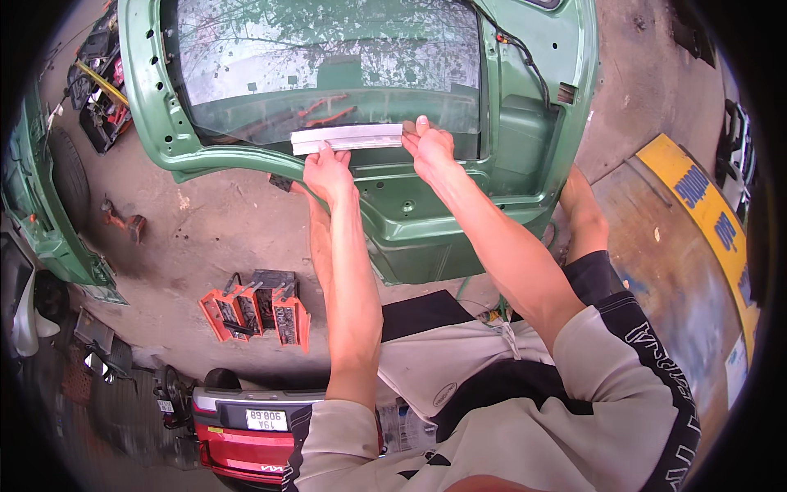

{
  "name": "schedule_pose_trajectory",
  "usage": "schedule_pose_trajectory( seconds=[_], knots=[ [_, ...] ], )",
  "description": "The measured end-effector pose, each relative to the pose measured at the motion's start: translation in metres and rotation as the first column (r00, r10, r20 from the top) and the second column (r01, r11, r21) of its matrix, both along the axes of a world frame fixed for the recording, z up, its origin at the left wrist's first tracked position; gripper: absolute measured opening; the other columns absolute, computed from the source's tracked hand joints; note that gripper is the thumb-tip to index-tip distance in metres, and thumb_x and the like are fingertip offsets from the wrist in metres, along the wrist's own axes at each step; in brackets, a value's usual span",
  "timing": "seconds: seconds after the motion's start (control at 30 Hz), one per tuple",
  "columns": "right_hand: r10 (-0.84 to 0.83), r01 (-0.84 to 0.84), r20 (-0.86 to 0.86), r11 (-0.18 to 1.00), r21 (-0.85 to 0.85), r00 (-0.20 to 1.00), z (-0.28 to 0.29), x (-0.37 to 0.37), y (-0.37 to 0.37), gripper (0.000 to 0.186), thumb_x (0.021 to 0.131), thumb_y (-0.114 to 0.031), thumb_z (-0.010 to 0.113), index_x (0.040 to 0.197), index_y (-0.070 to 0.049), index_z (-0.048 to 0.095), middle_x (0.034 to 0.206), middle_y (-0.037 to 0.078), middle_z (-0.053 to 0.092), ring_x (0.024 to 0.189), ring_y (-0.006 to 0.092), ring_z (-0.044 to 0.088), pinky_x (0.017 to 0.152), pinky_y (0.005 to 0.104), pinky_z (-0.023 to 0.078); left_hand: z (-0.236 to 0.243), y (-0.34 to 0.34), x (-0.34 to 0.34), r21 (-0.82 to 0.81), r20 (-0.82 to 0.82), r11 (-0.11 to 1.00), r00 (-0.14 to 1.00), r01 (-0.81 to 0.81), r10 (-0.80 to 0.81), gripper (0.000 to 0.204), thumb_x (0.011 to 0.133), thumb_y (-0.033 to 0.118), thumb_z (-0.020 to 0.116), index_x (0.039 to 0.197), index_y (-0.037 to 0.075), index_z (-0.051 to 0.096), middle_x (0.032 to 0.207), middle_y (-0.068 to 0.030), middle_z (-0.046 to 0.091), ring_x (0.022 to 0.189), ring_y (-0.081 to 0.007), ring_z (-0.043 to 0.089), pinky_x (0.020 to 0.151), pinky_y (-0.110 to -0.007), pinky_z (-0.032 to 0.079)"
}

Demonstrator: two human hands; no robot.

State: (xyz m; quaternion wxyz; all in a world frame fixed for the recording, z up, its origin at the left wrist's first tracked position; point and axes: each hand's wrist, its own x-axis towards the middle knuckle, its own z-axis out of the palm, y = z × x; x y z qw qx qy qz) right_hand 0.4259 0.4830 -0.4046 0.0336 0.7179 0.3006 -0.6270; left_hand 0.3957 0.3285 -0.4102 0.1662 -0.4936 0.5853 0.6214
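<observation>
A long silver-white strip (348, 138) with a lengthwise ridge spans both my hands, lying level across the lower part of a window pane (246, 90). That pane sits in a green vehicle door (393, 197). Near the strip's left half, my left hand (328, 170) grips the lower edge with the thumb on its face. At the right end my right hand (429, 151) pinches it, thumb pointing up. Fingers behind the strip are partly hidden. Whether the strip touches the glass I cannot tell.
On the floor at left stand an open orange toolbox (256, 310) and a red cordless power tool (123, 222). Another green door panel (49, 180) is at the far left. A red car (246, 439) is behind me; a yellow-edged board (697, 193) lies right.
</observation>
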Motion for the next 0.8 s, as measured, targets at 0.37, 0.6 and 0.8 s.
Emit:
schedule_pose_trajectory(
  seconds=[0.37,0.6,0.8],
  knots=[
    [0.014,-0.014,-0.042,1.0,0.01,0.999,-0.005,0.003,0.007,0.036,0.101,-0.015,0.053,0.122,0.011,0.042,0.113,0.024,0.061,0.101,0.0358,0.065,0.091,0.0469,0.057,0.002,0.005,0.002,-0.101,0.02,0.994,0.999,0.046,-0.044,0.02,0.098,0.013,0.057,0.093,-0.006,0.056,0.081,-0.0143,0.07,0.067,-0.0183,0.07,0.054,-0.029,0.049],
    [0.033,-0.033,-0.087,0.999,0.009,0.996,-0.002,0.014,0.005,0.036,0.101,-0.016,0.052,0.123,0.011,0.041,0.113,0.025,0.061,0.101,0.0358,0.065,0.091,0.0467,0.057,0.009,0.005,0.003,-0.168,0.009,0.978,0.992,0.122,-0.122,0.02,0.097,0.013,0.057,0.089,-0.005,0.056,0.077,-0.014,0.071,0.065,-0.0188,0.07,0.054,-0.029,0.049],
    [0.02,-0.018,-0.033,0.999,0.047,0.999,-0.003,0.007,0.001,0.033,0.102,-0.016,0.051,0.12,0.011,0.044,0.111,0.024,0.063,0.099,0.0343,0.066,0.088,0.0441,0.057,0.011,0.004,-0.001,-0.187,0.037,0.971,0.989,0.149,-0.145,0.02,0.097,0.013,0.057,0.087,-0.004,0.056,0.075,-0.0142,0.071,0.064,-0.0189,0.07,0.054,-0.028,0.05]
  ],
)
